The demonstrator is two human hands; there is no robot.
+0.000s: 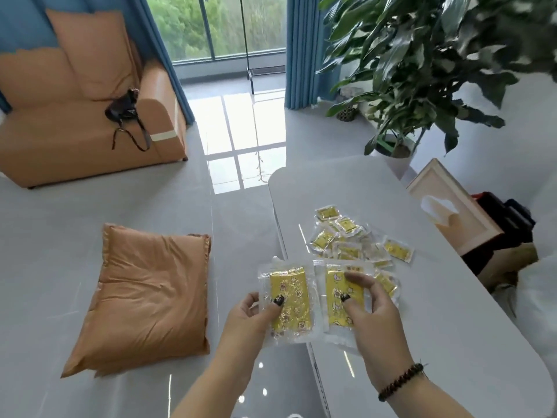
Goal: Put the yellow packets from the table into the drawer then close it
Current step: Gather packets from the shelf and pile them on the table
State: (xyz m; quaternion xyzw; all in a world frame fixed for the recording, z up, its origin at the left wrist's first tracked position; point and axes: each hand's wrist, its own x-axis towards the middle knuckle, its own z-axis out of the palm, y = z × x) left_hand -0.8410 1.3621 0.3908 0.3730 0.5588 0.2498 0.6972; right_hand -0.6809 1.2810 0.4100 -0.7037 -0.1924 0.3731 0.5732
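Several small yellow packets in clear wrapping lie in a loose pile (349, 242) on the white table (437, 297). My left hand (256, 315) grips one larger yellow packet (291, 300) just off the table's left edge, thumb on its face. My right hand (376, 309) pinches a second large yellow packet (337, 294) above the table's near left part, thumb and fingers on top of it. The two packets sit side by side, almost touching. No drawer is visible.
An orange cushion (147, 297) lies on the glossy floor to the left of the table. An orange sofa (84, 116) with a black bag stands at the far left. A big potted plant (422, 70) and a framed picture (452, 212) stand beyond the table's right side.
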